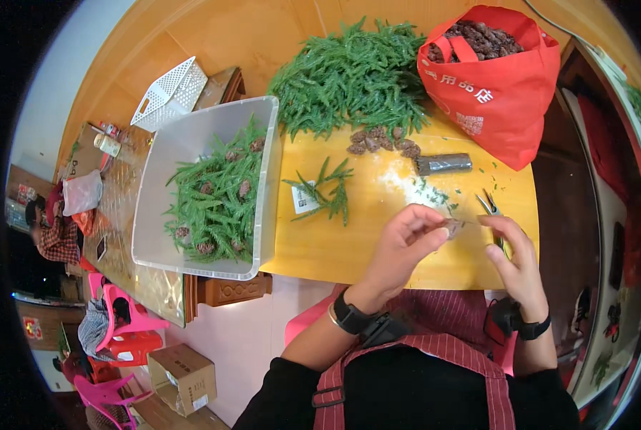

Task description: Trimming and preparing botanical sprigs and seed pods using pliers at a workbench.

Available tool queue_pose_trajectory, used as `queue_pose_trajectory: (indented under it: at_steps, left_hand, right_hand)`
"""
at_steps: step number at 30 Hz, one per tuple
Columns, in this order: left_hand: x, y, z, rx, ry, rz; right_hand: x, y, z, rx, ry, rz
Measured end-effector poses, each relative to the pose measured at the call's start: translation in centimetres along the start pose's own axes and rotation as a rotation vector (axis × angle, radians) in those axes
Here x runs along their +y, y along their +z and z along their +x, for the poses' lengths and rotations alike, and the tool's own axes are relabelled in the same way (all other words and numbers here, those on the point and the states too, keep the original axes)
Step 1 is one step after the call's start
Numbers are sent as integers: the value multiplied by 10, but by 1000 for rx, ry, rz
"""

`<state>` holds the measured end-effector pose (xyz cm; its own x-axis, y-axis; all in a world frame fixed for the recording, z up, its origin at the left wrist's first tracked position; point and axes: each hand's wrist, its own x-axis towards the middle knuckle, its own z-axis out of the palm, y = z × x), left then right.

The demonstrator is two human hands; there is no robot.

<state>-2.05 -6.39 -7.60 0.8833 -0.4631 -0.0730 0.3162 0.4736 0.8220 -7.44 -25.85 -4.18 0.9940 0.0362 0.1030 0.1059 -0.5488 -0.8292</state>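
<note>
My left hand [410, 240] pinches a small brown pine cone [452, 227] between thumb and fingers, above the near right part of the yellow table. A thin strand runs from the cone toward my right hand [512, 251]. The right hand's index fingertip is at the strand's end, while its thumb stays apart. Just behind the right hand lie pliers [489, 206], partly hidden by it. Farther back are a dark bundle of thin wires [446, 164] and several loose pine cones [381, 140]. A green sprig [329, 192] rests over a white card [304, 198].
A pile of green sprigs [349, 79] covers the table's back. Right of it stands a red bag [503, 100] full of pine cones. At left, a clear plastic bin [266, 179] holds sprigs with cones; a white basket [171, 93] is behind. A cardboard box [182, 380] sits lower left.
</note>
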Motion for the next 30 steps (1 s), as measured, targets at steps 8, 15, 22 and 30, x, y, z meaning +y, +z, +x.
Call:
queue_pose_trajectory:
  at_steps: [8,15,22,30]
  left_hand:
    - [9,-19,2,-62,-50,203]
    - [35,-71,22,449,427,1833]
    - [29,-98,38,481,36,1826]
    - [34,-80,31,269,100,864]
  right_hand:
    - [-13,39,24,-63,-68,376]
    - [-19,37,25,8,-11,563]
    - [-24,30,18,37,-9,580]
    - [-15,26,18,20,-13,555]
